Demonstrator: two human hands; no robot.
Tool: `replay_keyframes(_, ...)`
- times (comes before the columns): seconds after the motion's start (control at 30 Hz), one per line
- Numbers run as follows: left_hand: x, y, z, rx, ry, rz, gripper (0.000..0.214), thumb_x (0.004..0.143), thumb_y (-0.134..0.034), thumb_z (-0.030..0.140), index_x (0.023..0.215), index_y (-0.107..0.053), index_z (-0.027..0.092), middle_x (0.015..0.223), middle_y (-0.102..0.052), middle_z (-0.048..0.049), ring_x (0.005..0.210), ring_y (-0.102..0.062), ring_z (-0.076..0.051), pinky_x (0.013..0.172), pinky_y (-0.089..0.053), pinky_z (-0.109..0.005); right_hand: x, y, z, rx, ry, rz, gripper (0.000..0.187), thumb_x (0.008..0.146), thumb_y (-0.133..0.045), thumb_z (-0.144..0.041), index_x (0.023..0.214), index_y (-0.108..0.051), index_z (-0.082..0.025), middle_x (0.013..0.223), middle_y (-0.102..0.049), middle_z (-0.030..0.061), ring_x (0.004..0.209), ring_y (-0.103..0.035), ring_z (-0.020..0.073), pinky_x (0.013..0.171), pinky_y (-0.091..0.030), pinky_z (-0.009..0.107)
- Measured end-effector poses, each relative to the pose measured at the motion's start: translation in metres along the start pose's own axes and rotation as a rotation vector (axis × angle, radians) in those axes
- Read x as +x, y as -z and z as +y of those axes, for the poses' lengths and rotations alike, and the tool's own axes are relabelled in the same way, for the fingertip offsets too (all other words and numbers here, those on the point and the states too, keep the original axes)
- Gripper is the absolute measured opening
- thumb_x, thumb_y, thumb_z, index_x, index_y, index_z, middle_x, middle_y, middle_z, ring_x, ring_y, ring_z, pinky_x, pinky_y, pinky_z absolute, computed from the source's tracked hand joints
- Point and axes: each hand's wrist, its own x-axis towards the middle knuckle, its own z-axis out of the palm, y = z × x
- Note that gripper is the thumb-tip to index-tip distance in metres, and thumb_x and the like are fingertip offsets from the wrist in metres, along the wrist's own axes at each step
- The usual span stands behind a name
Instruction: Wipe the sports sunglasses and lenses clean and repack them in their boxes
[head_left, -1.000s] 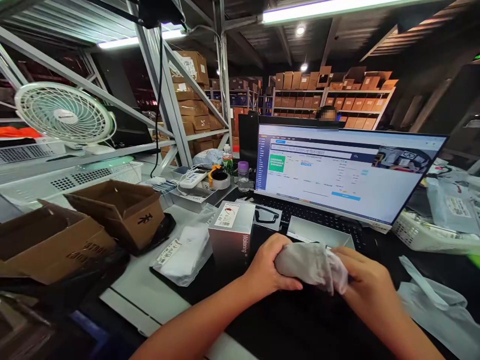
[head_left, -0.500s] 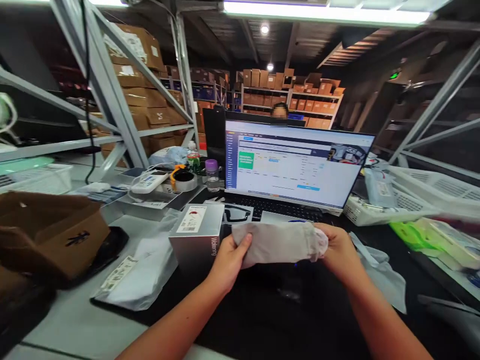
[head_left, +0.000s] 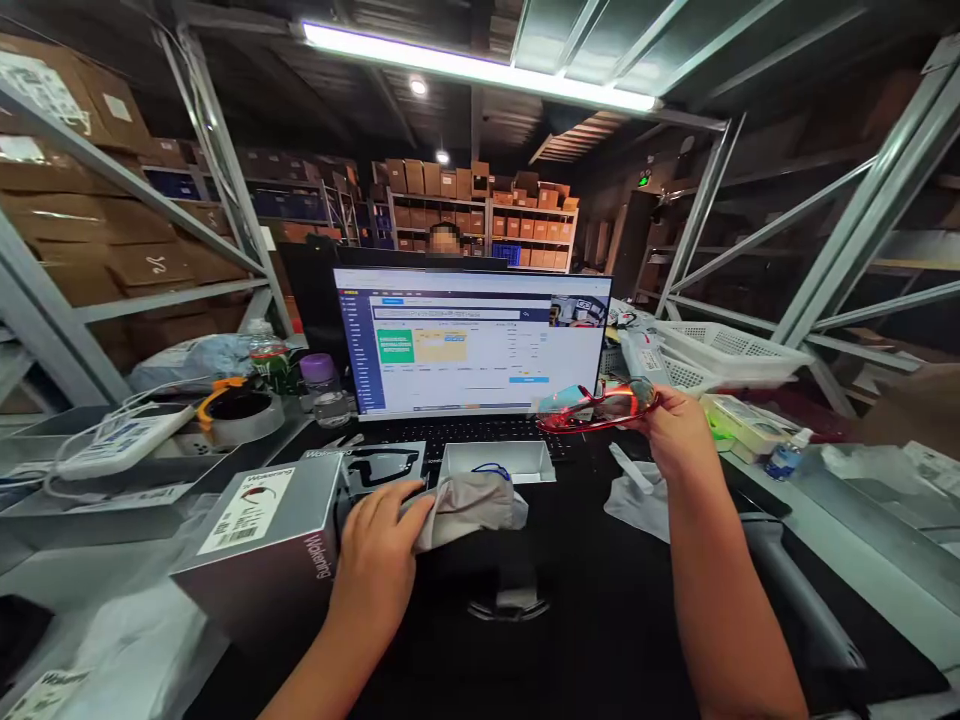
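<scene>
My right hand pinches a pair of red-framed sunglasses at one end, lifted in front of the monitor's lower right corner. The lenses look mirrored and shiny. A soft grey cloth pouch lies slack on the black mat. My left hand closes its thumb and fingers on the pouch's left end. Left of this hand stands a grey box with a product label on top and "Wakening" on its side. Behind the pouch sits an open white tray-like box with a blue cord by it.
Behind the keyboard stands a monitor. A grey cloth-like piece and a handheld scanner lie at right. White baskets stand farther back. A purple-capped bottle and tape roll are at left.
The sunglasses are now out in my right hand, raised to the right. The pouch has dropped lower and gone slack in my left hand. The view has turned right.
</scene>
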Motion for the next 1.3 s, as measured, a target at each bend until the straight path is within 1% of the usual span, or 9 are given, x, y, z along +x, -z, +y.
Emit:
replay_keyframes(0.17,0.013,0.002,0.007,0.308,-0.098,-0.045,0.055,0.086,-0.042,0.003,0.138,-0.056,0.016,0.129,-0.063,-0.0184,0.118,-0.059,-0.035,0.107,-0.042,-0.056,-0.006,-0.013,0.000,0.045,0.002,-0.099,0.038,0.061,-0.089,-0.048,0.077,-0.071,-0.019,0.072,-0.076,0.0055,0.067,-0.074,0.0240,0.070,-0.064,0.039)
replay_keyframes(0.37,0.030,0.011,0.043,0.023,-0.089,-0.085,0.103,0.075,-0.075,0.043,0.157,-0.016,0.022,0.153,-0.044,-0.0166,0.140,-0.043,-0.037,0.116,-0.034,-0.058,-0.026,-0.045,0.000,-0.028,-0.038,-0.172,0.042,0.060,-0.087,-0.055,0.076,-0.067,-0.021,0.068,-0.074,0.0050,0.069,-0.074,0.0268,0.069,-0.063,0.040)
replay_keyframes(0.5,0.048,0.015,0.076,-0.065,-0.096,-0.021,0.097,0.069,-0.082,0.039,0.151,-0.034,0.021,0.156,-0.040,-0.0171,0.142,-0.039,-0.038,0.120,-0.026,-0.060,-0.050,-0.069,0.004,-0.087,-0.058,-0.234,0.036,0.068,-0.081,-0.054,0.073,-0.064,-0.022,0.063,-0.070,0.0031,0.061,-0.071,0.0239,0.063,-0.061,0.037)
replay_keyframes(0.6,0.061,0.012,0.086,-0.209,-0.026,-0.149,0.047,0.073,-0.074,0.027,0.118,-0.065,0.021,0.127,-0.066,-0.0124,0.113,-0.063,-0.034,0.099,-0.049,-0.051,-0.060,-0.077,0.007,-0.106,-0.091,-0.297,0.032,0.074,-0.076,-0.048,0.068,-0.060,-0.021,0.060,-0.065,-0.0001,0.056,-0.067,0.0196,0.056,-0.058,0.032)
replay_keyframes(0.7,0.069,0.011,0.081,-0.411,0.103,-0.225,0.009,0.074,-0.066,0.022,0.082,-0.070,0.021,0.082,-0.071,-0.0041,0.075,-0.066,-0.024,0.070,-0.051,-0.035,-0.057,-0.069,0.006,-0.103,-0.151,-0.515,0.029,0.071,-0.081,-0.039,0.071,-0.059,-0.020,0.064,-0.065,-0.0024,0.061,-0.067,0.0171,0.061,-0.057,0.029)
replay_keyframes(0.8,0.074,0.017,0.070,-0.695,0.212,-0.274,0.012,0.071,-0.070,0.029,0.077,-0.072,0.019,0.073,-0.069,-0.0023,0.069,-0.062,-0.020,0.063,-0.046,-0.029,-0.044,-0.053,0.002,-0.109,-0.193,-0.919,0.029,0.072,-0.084,-0.037,0.084,-0.065,-0.018,0.081,-0.070,-0.0002,0.076,-0.068,0.0161,0.078,-0.056,0.030)
replay_keyframes(0.87,0.075,0.024,0.061,-0.902,0.293,-0.362,0.019,0.069,-0.074,0.036,0.075,-0.072,0.018,0.070,-0.067,-0.0017,0.066,-0.060,-0.019,0.061,-0.045,-0.027,-0.034,-0.043,0.001,-0.139,-0.215,-1.082,0.031,0.077,-0.080,-0.043,0.086,-0.066,-0.016,0.084,-0.068,0.0010,0.077,-0.065,0.0150,0.077,-0.055,0.029)
replay_keyframes(1.13,0.071,0.054,0.042,-1.192,0.528,-0.325,0.030,0.065,-0.086,0.042,0.078,-0.074,0.017,0.079,-0.070,-0.0041,0.073,-0.065,-0.017,0.069,-0.052,-0.026,-0.014,-0.009,0.024,-0.536,-0.135,-0.959,0.029,0.079,-0.073,-0.046,0.077,-0.064,-0.018,0.061,-0.056,-0.0044,0.053,-0.047,0.0098,0.048,-0.033,0.020)
replay_keyframes(1.3,0.068,0.070,0.052,-1.387,0.696,0.084,0.038,0.065,-0.086,0.046,0.081,-0.070,0.016,0.089,-0.071,-0.0041,0.069,-0.066,-0.014,0.066,-0.056,-0.025,-0.016,-0.022,0.029,-0.542,-0.094,-0.699,0.026,0.077,-0.072,-0.040,0.070,-0.057,-0.020,0.058,-0.059,-0.0037,0.055,-0.057,0.0133,0.054,-0.045,0.023)
